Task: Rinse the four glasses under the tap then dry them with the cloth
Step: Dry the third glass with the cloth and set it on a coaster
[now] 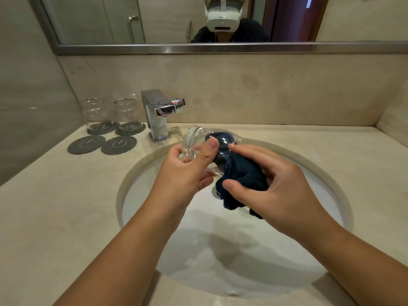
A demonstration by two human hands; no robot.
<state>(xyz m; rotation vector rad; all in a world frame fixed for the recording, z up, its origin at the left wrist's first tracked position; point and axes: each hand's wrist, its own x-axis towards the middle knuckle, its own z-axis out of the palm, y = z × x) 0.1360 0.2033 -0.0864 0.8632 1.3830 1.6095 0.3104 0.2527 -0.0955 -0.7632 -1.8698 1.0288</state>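
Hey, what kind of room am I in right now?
Probably a hotel bathroom: a round sink set in a stone counter, a chrome tap, a wide wall mirror, and two glasses standing on coasters.

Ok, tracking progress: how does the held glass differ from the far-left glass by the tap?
The held glass lies tilted over the sink, gripped by the left hand, dark cloth pushed inside; the far-left glass stands on a coaster, empty and untouched. Both are clear, rounded.

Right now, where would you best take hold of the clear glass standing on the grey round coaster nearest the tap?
Grip the clear glass round its narrower upper body, coming from above: another glass stands close on its left, the chrome tap on its right.
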